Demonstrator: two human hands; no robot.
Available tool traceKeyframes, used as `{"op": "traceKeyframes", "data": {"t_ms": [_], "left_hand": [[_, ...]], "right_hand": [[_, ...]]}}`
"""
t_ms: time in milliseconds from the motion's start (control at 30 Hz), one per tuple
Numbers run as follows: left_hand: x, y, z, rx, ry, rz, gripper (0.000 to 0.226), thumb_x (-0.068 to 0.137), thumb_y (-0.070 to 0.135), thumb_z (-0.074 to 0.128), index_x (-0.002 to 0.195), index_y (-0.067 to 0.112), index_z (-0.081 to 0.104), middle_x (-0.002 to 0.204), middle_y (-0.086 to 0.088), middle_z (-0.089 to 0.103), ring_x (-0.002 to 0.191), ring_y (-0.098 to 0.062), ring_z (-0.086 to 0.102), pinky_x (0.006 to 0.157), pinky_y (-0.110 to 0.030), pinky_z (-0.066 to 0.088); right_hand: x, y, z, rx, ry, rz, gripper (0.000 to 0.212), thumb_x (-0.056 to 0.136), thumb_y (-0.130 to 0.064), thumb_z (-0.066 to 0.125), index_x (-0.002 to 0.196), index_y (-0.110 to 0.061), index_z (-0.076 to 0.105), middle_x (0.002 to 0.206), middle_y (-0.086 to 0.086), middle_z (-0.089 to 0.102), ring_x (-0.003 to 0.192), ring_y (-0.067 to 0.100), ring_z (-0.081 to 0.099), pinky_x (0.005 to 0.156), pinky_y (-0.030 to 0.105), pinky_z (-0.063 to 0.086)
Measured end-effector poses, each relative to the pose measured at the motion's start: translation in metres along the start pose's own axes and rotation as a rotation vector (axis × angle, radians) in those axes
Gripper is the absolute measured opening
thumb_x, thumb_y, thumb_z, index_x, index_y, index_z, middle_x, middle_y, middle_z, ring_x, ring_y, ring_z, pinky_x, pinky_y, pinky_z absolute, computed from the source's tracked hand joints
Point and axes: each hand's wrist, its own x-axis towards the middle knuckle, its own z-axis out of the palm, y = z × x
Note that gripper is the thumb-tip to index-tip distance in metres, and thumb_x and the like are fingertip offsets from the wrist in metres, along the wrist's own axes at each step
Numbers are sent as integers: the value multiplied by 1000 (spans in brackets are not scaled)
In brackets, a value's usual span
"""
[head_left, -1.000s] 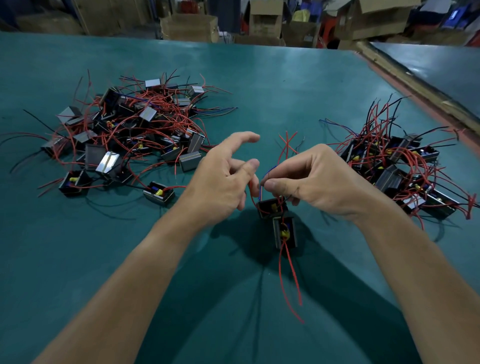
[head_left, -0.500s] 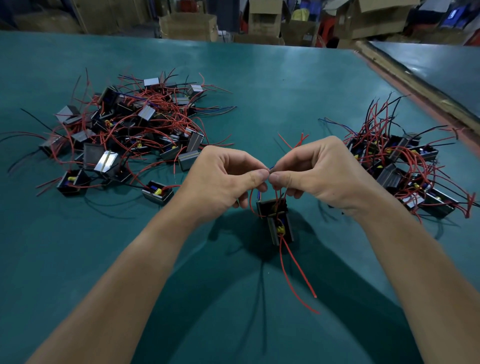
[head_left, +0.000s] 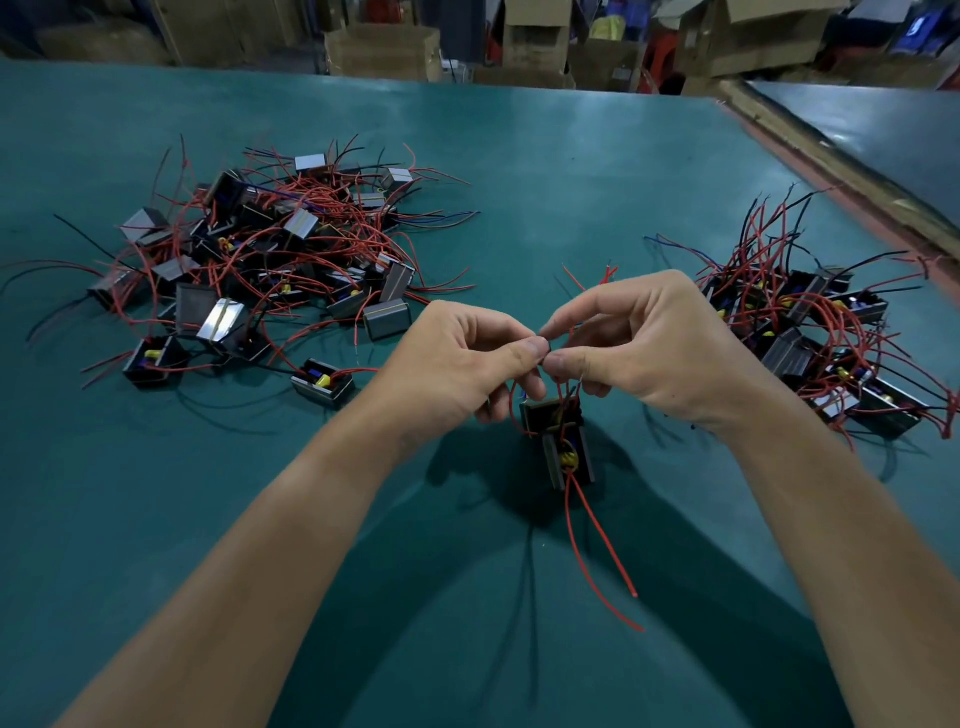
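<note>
My left hand (head_left: 457, 364) and right hand (head_left: 649, 353) met over the near middle of the green table (head_left: 545, 182); the fingers (head_left: 524, 353) of both were curled, each thumb and forefinger pinching the thin wires (head_left: 561, 389) where the tips touched; just beneath sat two small black modules (head_left: 569, 460), one against the other; I could not tell whether they touched the table; two red leads (head_left: 597, 545) trailed toward me; one heap (head_left: 260, 260) of similar modules lay well left, a second heap (head_left: 810, 322) right.
</note>
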Motion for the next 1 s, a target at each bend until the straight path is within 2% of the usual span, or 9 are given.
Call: {"op": "traceKeyframes", "data": {"t_ms": [133, 233, 300, 400, 600, 667, 767, 900, 1000], "left_hand": [[1, -1, -1, -42, 2, -26, 13, 93, 11, 62, 83, 8, 71, 63, -2, 68, 41, -10, 48, 41, -20, 40], [1, -1, 0, -81, 2, -54, 10, 91, 11, 65, 84, 10, 72, 61, -3, 66, 42, -10, 45, 41, -18, 39], [2, -1, 2, -101, 18, -74, 10, 91, 9, 65, 84, 10, 71, 59, -2, 65, 41, -9, 43, 39, -17, 37], [2, 0, 4, -97, 28, -89, 12, 92, 7, 63, 82, 9, 68, 56, 1, 63, 40, -7, 41, 38, -16, 36], [1, 2, 4, -51, 33, -52, 12, 93, 6, 62, 82, 7, 67, 55, 3, 60, 41, -9, 39, 40, -18, 34], [0, 2, 5, -20, 39, -13, 11, 93, 7, 63, 83, 5, 67, 55, 3, 60, 42, -9, 38, 40, -18, 33], [-2, 3, 7, 43, 53, 86, 12, 92, 7, 63, 82, 7, 68, 56, 4, 61, 41, -5, 40, 42, -15, 31], [-3, 4, 7, 67, 63, 130, 16, 93, 3, 61, 80, 9, 66, 56, 5, 61, 40, 1, 43, 43, -12, 32], [-3, 4, 6, 74, 61, 118, 18, 93, 5, 61, 78, 12, 66, 55, 5, 62, 41, -7, 40, 42, -18, 31]], "right_hand": [[-1, -2, 1, -27, 16, -15, 16, 86, -4, 74, 82, -18, 78, 66, 7, 73, 59, 28, 63, 51, 29, 52], [-1, -5, 0, -46, 46, -40, 22, 87, 3, 70, 82, -17, 79, 64, 9, 70, 53, 18, 59, 49, 24, 49], [-1, -7, 0, -65, 68, -44, 20, 85, 2, 72, 80, -17, 78, 62, 20, 65, 50, 17, 53, 47, 23, 44], [-3, -10, 1, -76, 67, -34, 16, 84, 1, 74, 79, -14, 77, 65, 35, 58, 53, 23, 48, 52, 32, 38], [-2, -9, -2, 40, 29, 9, 22, 90, 0, 66, 79, -13, 79, 67, 7, 70, 54, 15, 58, 53, 24, 52], [-3, -8, -3, 93, 11, 39, 20, 91, -4, 65, 77, -12, 78, 66, 4, 69, 53, 14, 57, 52, 22, 52], [-5, -8, -6, 163, -24, 55, 12, 78, -20, 71, 77, -10, 78, 64, 3, 69, 52, 11, 57, 52, 22, 52], [-4, -6, -8, 129, -30, 26, 9, 67, -19, 78, 74, -15, 78, 61, 4, 68, 52, 11, 59, 53, 22, 53], [-1, -2, -6, 57, -8, 11, 9, 66, -22, 79, 71, -17, 75, 60, 2, 68, 52, 12, 60, 54, 22, 54]]}}
